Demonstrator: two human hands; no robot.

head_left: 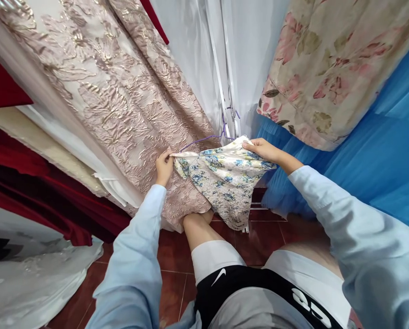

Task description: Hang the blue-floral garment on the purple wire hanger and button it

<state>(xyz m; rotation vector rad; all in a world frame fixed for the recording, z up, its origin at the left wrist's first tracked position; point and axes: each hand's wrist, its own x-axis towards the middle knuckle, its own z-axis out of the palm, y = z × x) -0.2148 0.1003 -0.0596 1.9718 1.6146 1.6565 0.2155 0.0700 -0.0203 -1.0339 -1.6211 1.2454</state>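
A small white dress with blue and yellow flowers point(225, 176) hangs from a purple wire hanger point(206, 138), whose hook is at a white metal rack post point(229, 87). My left hand point(165, 167) pinches the dress's upper left edge. At its upper right corner, my right hand point(261, 150) grips the cloth between thumb and fingers. The garment is spread between both hands, its lower part hanging loose above the floor. Part of the hanger is hidden behind the fabric.
A pink embossed gown point(122, 105) hangs close on the left. To the right are a cream floral garment point(314, 82) and blue tulle point(389, 164). Dark red and white garments hang far left. Below lies a red tiled floor point(172, 292).
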